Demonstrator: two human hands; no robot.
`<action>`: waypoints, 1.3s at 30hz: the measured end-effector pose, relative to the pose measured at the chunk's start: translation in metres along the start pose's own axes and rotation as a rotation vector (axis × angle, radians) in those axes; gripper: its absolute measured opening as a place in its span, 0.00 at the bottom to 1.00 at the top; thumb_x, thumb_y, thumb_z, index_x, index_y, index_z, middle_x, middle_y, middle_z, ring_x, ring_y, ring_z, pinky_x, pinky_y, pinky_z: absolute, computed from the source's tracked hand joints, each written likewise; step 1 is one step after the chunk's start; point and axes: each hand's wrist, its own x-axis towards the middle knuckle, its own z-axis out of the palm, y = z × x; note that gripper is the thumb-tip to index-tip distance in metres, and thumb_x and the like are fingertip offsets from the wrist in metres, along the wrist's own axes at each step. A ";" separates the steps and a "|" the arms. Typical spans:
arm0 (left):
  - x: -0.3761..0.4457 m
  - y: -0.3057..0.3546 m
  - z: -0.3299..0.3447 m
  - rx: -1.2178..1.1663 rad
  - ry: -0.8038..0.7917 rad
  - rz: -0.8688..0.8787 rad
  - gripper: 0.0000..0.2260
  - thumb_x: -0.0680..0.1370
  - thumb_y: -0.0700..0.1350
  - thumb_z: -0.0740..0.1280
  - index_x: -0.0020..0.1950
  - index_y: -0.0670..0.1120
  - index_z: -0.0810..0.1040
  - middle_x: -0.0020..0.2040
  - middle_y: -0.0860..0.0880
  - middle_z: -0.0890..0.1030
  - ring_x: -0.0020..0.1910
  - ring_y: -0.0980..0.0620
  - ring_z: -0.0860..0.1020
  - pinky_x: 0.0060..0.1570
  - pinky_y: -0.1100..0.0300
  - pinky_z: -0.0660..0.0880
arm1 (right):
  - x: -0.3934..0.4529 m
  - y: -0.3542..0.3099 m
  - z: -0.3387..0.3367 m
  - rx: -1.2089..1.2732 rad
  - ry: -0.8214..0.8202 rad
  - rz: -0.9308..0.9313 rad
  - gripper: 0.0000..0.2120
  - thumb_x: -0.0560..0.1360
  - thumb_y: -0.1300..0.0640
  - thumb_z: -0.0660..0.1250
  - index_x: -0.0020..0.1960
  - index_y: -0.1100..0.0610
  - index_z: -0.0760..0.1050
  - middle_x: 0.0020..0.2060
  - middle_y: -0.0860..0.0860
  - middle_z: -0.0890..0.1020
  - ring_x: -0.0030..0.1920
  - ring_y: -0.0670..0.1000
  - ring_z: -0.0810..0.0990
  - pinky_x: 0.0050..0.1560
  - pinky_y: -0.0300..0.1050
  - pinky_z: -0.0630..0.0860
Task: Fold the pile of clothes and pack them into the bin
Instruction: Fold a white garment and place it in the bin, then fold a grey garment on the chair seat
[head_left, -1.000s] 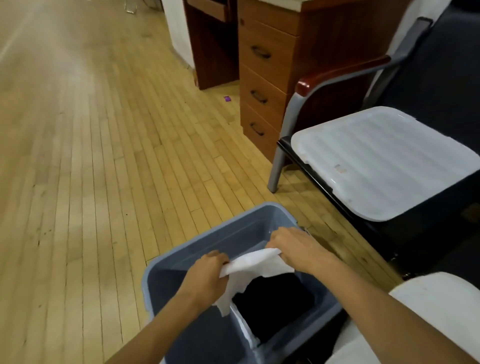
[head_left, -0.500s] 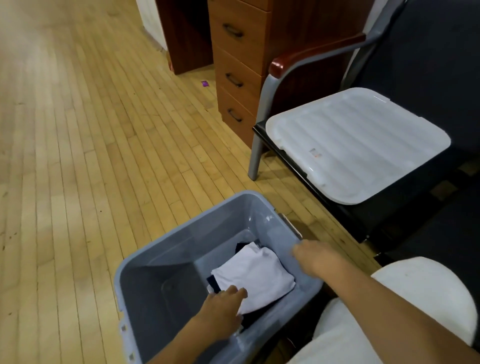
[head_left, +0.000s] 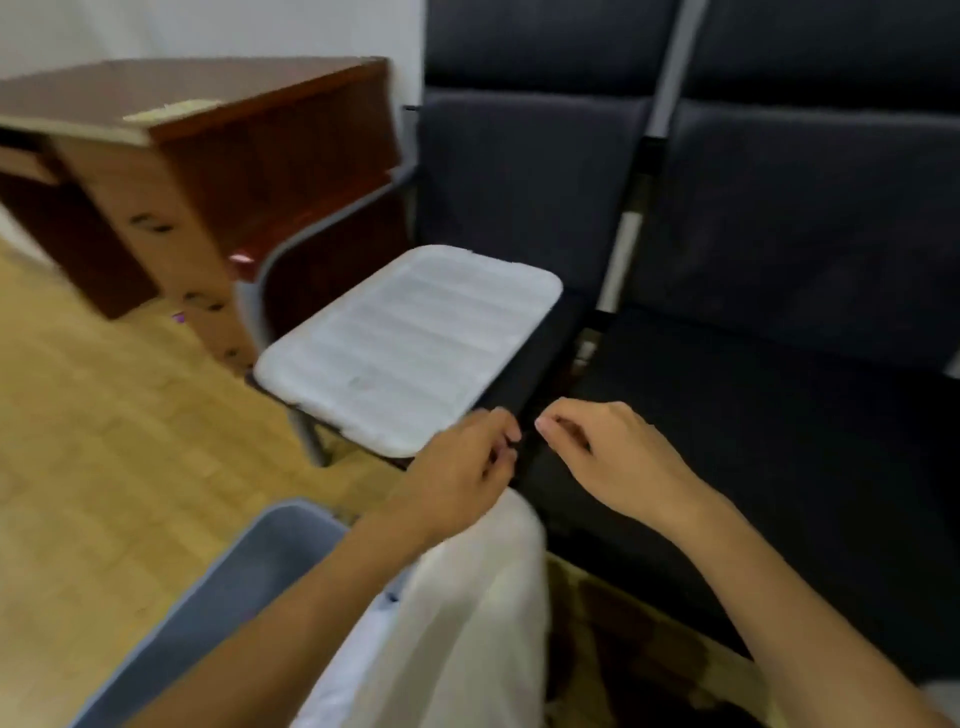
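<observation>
**A:** What's on the head cam?

**B:** I see dark padded seats (head_left: 779, 249) filling the right and upper frame. Wood floor (head_left: 104, 441) at left. Brown desk (head_left: 208, 156) with drawers in the upper left. White ribbed bin lid (head_left: 410, 343) lies flat on the left seat at frame centre. Whole frame is motion-blurred.

**A:** Bin?

**B:** Grey bin (head_left: 234, 587) sits on the floor at lower left, only one corner and wall in view, partly behind the left forearm. I can't see inside it, so no clothes visible from here. A white-clothed knee (head_left: 467, 623) shows bottom centre, just right of the bin.

**A:** Hands?

**B:** Both up in the middle of the frame, close together but apart. Left hand (head_left: 457, 467) is at the lid's near edge, fingers loosely curled, grasping nothing. Right hand (head_left: 613, 457) is over the dark seat, fingers also loosely curled, nothing in them.
</observation>
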 end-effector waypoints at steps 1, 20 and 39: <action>0.016 0.020 0.008 -0.001 -0.033 0.062 0.04 0.78 0.43 0.64 0.51 0.51 0.73 0.42 0.54 0.74 0.38 0.52 0.75 0.41 0.52 0.74 | -0.007 0.012 -0.009 0.035 0.026 0.017 0.11 0.82 0.44 0.58 0.48 0.46 0.77 0.34 0.45 0.79 0.34 0.46 0.77 0.32 0.45 0.71; 0.109 0.339 0.342 0.232 -0.396 0.894 0.17 0.81 0.48 0.59 0.70 0.52 0.72 0.65 0.52 0.73 0.64 0.49 0.71 0.60 0.51 0.69 | -0.289 0.299 -0.120 0.128 0.517 1.071 0.14 0.80 0.56 0.63 0.66 0.53 0.74 0.61 0.53 0.77 0.62 0.54 0.76 0.60 0.50 0.75; 0.205 0.388 0.424 0.410 -0.311 0.976 0.11 0.63 0.33 0.76 0.41 0.43 0.80 0.37 0.48 0.78 0.35 0.47 0.78 0.39 0.61 0.65 | -0.310 0.322 -0.117 0.219 0.691 1.105 0.07 0.80 0.53 0.61 0.55 0.45 0.76 0.49 0.43 0.79 0.49 0.46 0.79 0.50 0.49 0.80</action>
